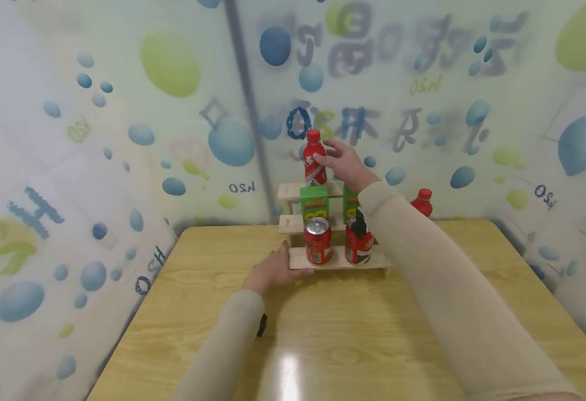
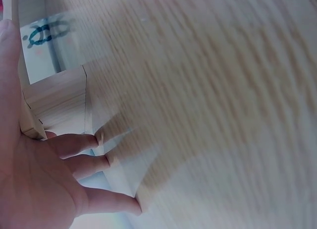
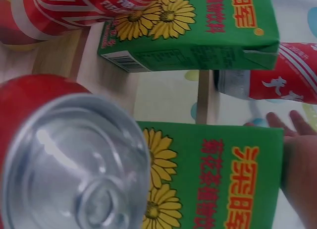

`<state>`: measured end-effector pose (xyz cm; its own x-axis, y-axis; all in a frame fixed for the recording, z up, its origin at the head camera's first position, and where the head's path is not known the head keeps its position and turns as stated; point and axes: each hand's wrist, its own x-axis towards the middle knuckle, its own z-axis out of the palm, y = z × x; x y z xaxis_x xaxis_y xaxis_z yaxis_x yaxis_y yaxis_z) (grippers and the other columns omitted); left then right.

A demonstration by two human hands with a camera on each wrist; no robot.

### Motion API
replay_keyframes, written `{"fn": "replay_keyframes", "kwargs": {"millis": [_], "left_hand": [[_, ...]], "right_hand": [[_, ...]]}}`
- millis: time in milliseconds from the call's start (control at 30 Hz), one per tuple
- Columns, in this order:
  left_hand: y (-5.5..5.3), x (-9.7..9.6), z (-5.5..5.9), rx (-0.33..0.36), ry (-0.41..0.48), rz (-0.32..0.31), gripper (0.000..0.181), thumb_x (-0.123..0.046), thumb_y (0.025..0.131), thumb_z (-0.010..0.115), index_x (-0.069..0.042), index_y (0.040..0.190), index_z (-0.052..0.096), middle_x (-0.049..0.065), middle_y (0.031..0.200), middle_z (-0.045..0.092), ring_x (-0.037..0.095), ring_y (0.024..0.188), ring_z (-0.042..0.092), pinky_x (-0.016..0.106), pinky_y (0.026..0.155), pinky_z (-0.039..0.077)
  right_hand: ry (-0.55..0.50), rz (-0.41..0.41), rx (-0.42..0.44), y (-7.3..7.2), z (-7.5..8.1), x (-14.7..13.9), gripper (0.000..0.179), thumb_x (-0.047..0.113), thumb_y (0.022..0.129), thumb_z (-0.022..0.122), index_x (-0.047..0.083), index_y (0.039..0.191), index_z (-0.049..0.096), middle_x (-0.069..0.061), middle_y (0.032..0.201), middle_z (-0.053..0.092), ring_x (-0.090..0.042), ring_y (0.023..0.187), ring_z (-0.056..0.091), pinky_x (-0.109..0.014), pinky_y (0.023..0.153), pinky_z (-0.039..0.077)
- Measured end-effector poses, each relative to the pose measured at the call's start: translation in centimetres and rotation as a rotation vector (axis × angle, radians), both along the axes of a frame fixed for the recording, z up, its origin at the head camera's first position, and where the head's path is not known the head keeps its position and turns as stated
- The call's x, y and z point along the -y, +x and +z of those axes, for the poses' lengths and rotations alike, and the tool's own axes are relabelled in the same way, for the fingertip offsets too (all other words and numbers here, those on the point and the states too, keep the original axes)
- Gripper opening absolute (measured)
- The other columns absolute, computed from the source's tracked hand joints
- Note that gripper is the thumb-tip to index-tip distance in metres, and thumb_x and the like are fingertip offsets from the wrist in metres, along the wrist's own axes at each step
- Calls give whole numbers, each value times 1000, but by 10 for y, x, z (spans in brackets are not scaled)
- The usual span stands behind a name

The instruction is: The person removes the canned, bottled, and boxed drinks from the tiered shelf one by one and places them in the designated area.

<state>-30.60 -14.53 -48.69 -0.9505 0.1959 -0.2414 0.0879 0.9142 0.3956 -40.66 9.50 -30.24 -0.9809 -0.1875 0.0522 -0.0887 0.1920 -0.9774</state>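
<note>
A red bottle point(image 1: 315, 161) stands upright on the top tier of a small wooden stepped rack point(image 1: 293, 192). Right beside it is my right hand point(image 1: 345, 164), fingers spread, thumb overlapping the bottle's side in the head view. In the right wrist view, loose fingers point(image 3: 292, 122) show below the bottle point(image 3: 282, 73). My left hand point(image 1: 275, 270) rests against the rack's lower left corner, thumb along the front edge. Several straight fingertips point(image 2: 104, 160) touch the table in the left wrist view.
Two green drink cartons, left point(image 1: 315, 201) and right point(image 1: 350, 201), sit on the middle tier. Red cans, left point(image 1: 318, 245) and right point(image 1: 358, 248), occupy the bottom tier. Another red bottle point(image 1: 423, 203) is partly hidden behind my right sleeve. A patterned wall point(image 1: 197, 139) backs the wooden table point(image 1: 212, 250).
</note>
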Motion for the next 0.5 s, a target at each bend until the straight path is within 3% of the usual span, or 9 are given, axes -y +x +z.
{"fn": "replay_keyframes", "kwargs": {"millis": [267, 500], "left_hand": [[-1, 2, 2, -8, 19, 10, 135, -94, 78, 62, -11, 172, 11, 21, 171, 38, 43, 157, 39, 70, 121, 39], [-1, 0, -2, -3, 9, 10, 137, -97, 76, 59, -11, 172, 12, 21, 170, 39, 43, 157, 40, 73, 119, 38]], "right_hand": [[-44, 18, -15, -1, 5, 15, 73, 27, 106, 68, 24, 169, 31, -10, 170, 42, -30, 153, 46, -51, 128, 39], [-46, -63, 12, -4, 2, 19, 75, 24, 104, 72, 20, 168, 34, -12, 163, 52, -30, 145, 56, -47, 121, 49]]}}
